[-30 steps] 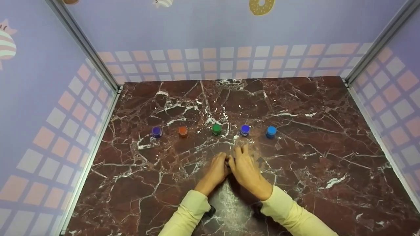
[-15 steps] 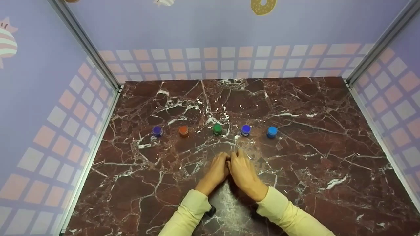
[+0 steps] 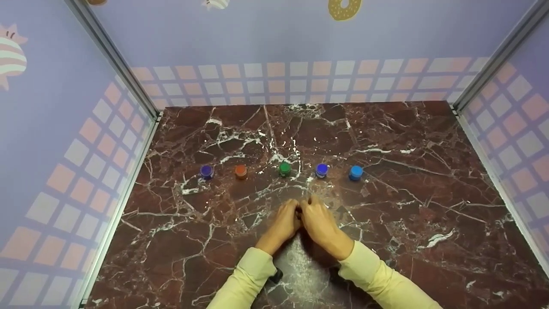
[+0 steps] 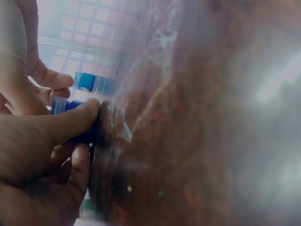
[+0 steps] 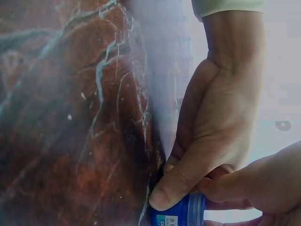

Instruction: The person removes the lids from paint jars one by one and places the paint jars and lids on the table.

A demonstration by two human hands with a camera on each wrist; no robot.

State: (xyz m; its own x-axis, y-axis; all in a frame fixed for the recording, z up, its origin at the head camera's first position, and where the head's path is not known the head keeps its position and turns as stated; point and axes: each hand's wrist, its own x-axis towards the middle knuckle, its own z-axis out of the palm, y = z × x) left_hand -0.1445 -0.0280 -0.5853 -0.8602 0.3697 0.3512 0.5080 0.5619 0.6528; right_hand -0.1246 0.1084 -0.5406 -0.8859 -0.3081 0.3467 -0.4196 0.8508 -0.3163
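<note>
Both hands meet at the table's middle, on the near side of a row of small paint jars. My left hand (image 3: 282,222) grips the body of a dark blue paint jar (image 5: 175,212), its thumb pressed along the side, low over the tabletop. In the right wrist view, fingers of my right hand (image 3: 321,224) curl at the jar's blue lid (image 5: 196,209), which has a clear rim. Part of the lid is hidden behind those fingers. The head view shows the jar almost wholly covered by the hands.
Beyond the hands stand a purple jar (image 3: 206,172), an orange jar (image 3: 241,172), a green jar (image 3: 285,169), a blue jar (image 3: 321,170) and a light blue jar (image 3: 355,172). Patterned panels (image 3: 274,43) enclose the marbled table (image 3: 429,180) at the back and sides.
Over the last second my right hand has shifted slightly left, closer against the left hand, and its raised fingers have drawn in. The left hand and the row of jars look unmoved.
</note>
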